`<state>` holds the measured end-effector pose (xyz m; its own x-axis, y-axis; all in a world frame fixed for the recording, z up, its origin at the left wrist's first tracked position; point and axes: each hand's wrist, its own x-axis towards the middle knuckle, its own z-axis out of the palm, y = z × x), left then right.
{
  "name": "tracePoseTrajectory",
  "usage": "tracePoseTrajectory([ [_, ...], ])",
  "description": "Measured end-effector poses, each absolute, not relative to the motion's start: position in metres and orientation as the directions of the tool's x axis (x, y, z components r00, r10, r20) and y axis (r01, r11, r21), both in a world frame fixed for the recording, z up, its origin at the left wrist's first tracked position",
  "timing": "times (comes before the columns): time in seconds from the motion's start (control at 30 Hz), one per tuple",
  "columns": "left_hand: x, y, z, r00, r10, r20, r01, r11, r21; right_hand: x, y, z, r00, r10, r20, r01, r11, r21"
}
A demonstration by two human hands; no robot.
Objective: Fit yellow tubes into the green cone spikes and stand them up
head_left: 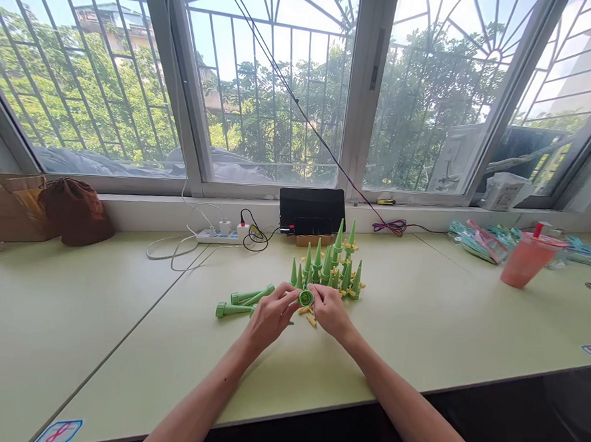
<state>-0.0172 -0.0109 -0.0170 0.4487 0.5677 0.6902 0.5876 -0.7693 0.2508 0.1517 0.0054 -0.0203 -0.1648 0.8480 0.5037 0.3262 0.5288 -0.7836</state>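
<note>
A green plastic watering spike (305, 299) is held between both hands, its round open end turned up toward me. My left hand (270, 314) pinches it from the left. On its right side, the fingers of my right hand (330, 312) are closed against it; whether they also hold a small part is hidden. Just below lie a few small yellow valve pieces (311, 321). Behind my hands several green spikes with yellow valves (327, 266) stand upright, points up. Loose green spikes (234, 309) without visible yellow pieces lie flat beside my left hand.
A tablet (312, 203) leans at the window sill behind the standing spikes. Left of it is a power strip (219, 236) with cables. A brown drawstring bag (76, 211) sits far left. To the right are a red drink cup (531, 259) and plastic packets (479, 240).
</note>
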Motion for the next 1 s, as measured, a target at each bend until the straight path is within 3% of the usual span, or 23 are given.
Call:
tracePoseTrajectory([
  [0.13,-0.018,-0.009,-0.019,0.432,0.556,0.71,0.602,-0.764,0.232,0.151,0.007,-0.021,-0.169,0.846,0.506,0.295,0.534,-0.792],
  [0.23,-0.015,-0.008,-0.019,0.379,0.615,0.691,0.632,-0.718,0.292,0.151,0.005,-0.02,-0.152,0.843,0.517,0.291,0.538,-0.791],
  [0.43,-0.006,-0.008,-0.012,0.154,0.747,0.647,0.593,-0.593,0.544,0.152,0.0,-0.016,-0.082,0.815,0.574,0.326,0.566,-0.757],
  [0.57,-0.006,-0.009,-0.006,0.013,0.848,0.531,0.427,-0.485,0.764,0.154,-0.002,-0.015,-0.059,0.797,0.601,0.351,0.58,-0.735],
  [0.73,-0.006,-0.008,-0.008,0.211,0.941,0.264,0.258,-0.315,0.913,0.153,-0.003,-0.015,-0.101,0.777,0.621,0.383,0.606,-0.697],
  [1.0,-0.005,-0.013,-0.003,0.264,0.938,0.225,0.208,-0.284,0.936,0.152,-0.002,-0.017,-0.147,0.77,0.621,0.363,0.626,-0.69],
])
